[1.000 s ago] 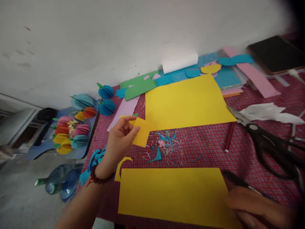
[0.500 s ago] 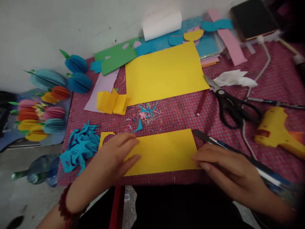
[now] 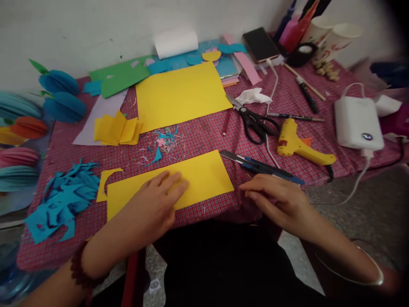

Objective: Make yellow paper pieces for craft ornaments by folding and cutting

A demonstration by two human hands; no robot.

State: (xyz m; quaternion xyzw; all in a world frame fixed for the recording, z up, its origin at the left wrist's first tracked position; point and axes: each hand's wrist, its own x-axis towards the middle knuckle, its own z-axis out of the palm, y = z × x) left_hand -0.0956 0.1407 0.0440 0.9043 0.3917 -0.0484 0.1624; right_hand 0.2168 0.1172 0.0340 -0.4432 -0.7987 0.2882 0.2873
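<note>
Near the table's front edge, my flat, open left hand (image 3: pixel 156 202) pins the yellow paper strip (image 3: pixel 204 179) while my empty, loosely curled right hand (image 3: pixel 275 200) hovers just right of it; uneven pressure could skew it.

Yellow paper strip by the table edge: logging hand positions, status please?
Left hand flat on yellow paper strip. Right hand empty, just off its right end. Blue-handled cutter lies beside it.

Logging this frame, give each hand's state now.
Left hand: open, flat on the yellow paper strip.
Right hand: loosely curled, holding nothing.
</note>
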